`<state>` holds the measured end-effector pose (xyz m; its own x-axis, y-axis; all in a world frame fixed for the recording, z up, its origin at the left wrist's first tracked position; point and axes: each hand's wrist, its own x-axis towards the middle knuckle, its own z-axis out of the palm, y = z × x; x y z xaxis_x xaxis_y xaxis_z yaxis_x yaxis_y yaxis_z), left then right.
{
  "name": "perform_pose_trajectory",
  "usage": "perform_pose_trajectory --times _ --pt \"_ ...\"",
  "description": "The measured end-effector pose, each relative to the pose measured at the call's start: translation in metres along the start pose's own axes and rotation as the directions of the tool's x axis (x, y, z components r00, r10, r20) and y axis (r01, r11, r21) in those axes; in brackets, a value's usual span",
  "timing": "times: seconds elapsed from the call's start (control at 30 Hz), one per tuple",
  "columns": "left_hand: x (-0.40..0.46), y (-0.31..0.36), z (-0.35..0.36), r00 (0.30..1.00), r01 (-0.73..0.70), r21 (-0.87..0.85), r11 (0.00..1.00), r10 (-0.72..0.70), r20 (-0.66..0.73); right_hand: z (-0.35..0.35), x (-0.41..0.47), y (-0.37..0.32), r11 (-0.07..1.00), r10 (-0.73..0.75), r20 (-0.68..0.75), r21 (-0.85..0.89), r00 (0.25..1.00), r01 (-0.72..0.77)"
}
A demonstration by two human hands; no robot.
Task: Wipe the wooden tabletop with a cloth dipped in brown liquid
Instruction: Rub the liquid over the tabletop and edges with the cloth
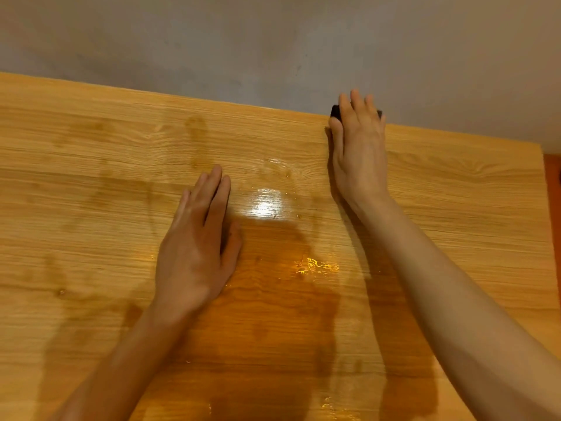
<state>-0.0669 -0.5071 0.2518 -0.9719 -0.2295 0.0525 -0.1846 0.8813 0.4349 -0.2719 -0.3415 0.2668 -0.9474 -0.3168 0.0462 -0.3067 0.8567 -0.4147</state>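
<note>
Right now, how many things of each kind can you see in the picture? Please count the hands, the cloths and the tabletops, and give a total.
Hands: 2, the left hand flat on the wood, the right hand pressing on the cloth.
Cloths: 1, a dark cloth, mostly hidden under the right hand at the far edge.
Tabletops: 1, the wooden tabletop, partly wet.
Total: 4
</note>
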Motion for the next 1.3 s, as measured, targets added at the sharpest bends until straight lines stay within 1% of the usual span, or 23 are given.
perform_pose_trajectory --times 0.07,0.13,0.2,0.27,0.3,0.37,0.47,0.53,0.6,0.63,0.7,0.77,0.8,0.87,0.93,1.0,1.03,1.1,1.13,1.17,1.2,1.23,1.3 --pt "0.001 -0.001 -0.001 1.0 0.0 0.002 1.0 0.0 0.003 0.006 -0.014 -0.011 1.0 0.009 -0.022 0.019 1.0 -0.009" --pt "0.001 0.0 -0.002 1.0 0.001 0.005 1.0 -0.001 0.005 0.008 -0.065 -0.018 0.995 -0.098 0.012 0.021 0.995 0.098" --pt "0.001 0.002 -0.002 1.0 -0.001 0.016 1.0 0.001 0.006 0.006 -0.119 -0.022 0.973 -0.232 0.089 0.036 0.969 0.229" --pt "0.001 0.002 -0.002 1.0 -0.011 0.03 1.0 0.011 0.004 0.003 -0.126 -0.017 0.951 -0.308 0.145 0.038 0.94 0.306" --pt "0.001 0.002 -0.002 1.0 -0.011 0.038 0.999 0.011 0.006 0.002 -0.108 -0.016 0.952 -0.306 0.156 0.031 0.939 0.305" --pt "0.003 0.001 -0.003 1.0 0.0 0.045 0.999 -0.001 0.016 0.006 -0.057 -0.022 0.966 -0.254 0.109 -0.019 0.961 0.258" --pt "0.004 0.001 -0.003 1.0 0.015 0.04 0.999 -0.015 0.016 0.017 0.01 -0.033 0.995 -0.099 0.035 0.004 0.994 0.099" --pt "0.003 0.001 -0.003 1.0 0.016 0.031 0.999 -0.016 0.019 0.025 0.002 -0.041 0.998 -0.065 -0.006 -0.006 0.998 0.065" --pt "0.002 0.002 -0.002 1.0 0.008 0.03 1.0 -0.008 0.016 0.024 -0.045 -0.046 0.992 -0.12 -0.012 -0.04 0.993 0.119" --pt "0.002 0.002 -0.002 1.0 0.004 0.035 0.999 -0.004 0.013 0.023 -0.075 -0.047 0.985 -0.167 0.007 -0.032 0.986 0.167" --pt "0.001 0.002 -0.001 1.0 -0.005 0.044 0.999 0.005 0.004 0.021 -0.127 -0.049 0.972 -0.234 0.08 0.036 0.969 0.231" --pt "0.001 0.002 0.0 1.0 -0.008 0.045 0.999 0.008 -0.004 0.017 -0.128 -0.047 0.959 -0.285 0.114 0.042 0.952 0.282" --pt "0.001 0.002 0.0 1.0 -0.005 0.045 0.999 0.006 -0.01 0.015 -0.11 -0.047 0.961 -0.275 0.109 -0.004 0.955 0.277" --pt "0.003 0.002 0.0 1.0 -0.002 0.038 0.999 0.003 -0.031 0.017 -0.063 -0.048 0.978 -0.195 0.065 -0.068 0.979 0.199" --pt "0.003 0.002 0.001 0.998 0.001 0.03 1.0 0.001 -0.059 0.019 -0.021 -0.047 0.996 -0.081 0.006 -0.022 0.997 0.081" --pt "0.003 0.002 0.001 0.997 0.002 0.032 0.999 0.0 -0.073 0.027 -0.022 -0.054 1.0 0.004 -0.047 0.009 0.999 -0.003" --pt "0.002 0.002 0.001 0.997 0.002 0.034 0.999 0.001 -0.075 0.031 -0.035 -0.059 1.0 -0.015 -0.052 -0.008 0.999 0.015" --pt "0.0 0.003 0.001 0.997 -0.007 0.039 0.999 0.01 -0.083 0.03 -0.073 -0.065 0.985 -0.164 0.009 -0.05 0.986 0.164" --pt "-0.001 0.003 0.002 0.996 -0.013 0.043 0.999 0.017 -0.09 0.026 -0.087 -0.058 0.966 -0.247 0.061 -0.066 0.967 0.251" --pt "-0.002 0.002 0.002 0.995 -0.018 0.043 0.999 0.022 -0.102 0.019 -0.093 -0.045 0.948 -0.297 0.097 -0.087 0.95 0.306" --pt "-0.002 0.002 0.003 0.993 -0.021 0.038 0.999 0.026 -0.115 0.01 -0.093 -0.028 0.947 -0.297 0.101 -0.099 0.95 0.306" --pt "-0.002 0.001 0.003 0.992 -0.026 0.032 0.999 0.03 -0.127 0.0 -0.09 -0.008 0.961 -0.248 0.076 -0.109 0.966 0.255" --pt "-0.001 0.001 0.005 0.988 -0.037 0.033 0.999 0.042 -0.146 -0.02 -0.086 0.032 0.991 -0.069 0.001 -0.111 0.998 0.069"
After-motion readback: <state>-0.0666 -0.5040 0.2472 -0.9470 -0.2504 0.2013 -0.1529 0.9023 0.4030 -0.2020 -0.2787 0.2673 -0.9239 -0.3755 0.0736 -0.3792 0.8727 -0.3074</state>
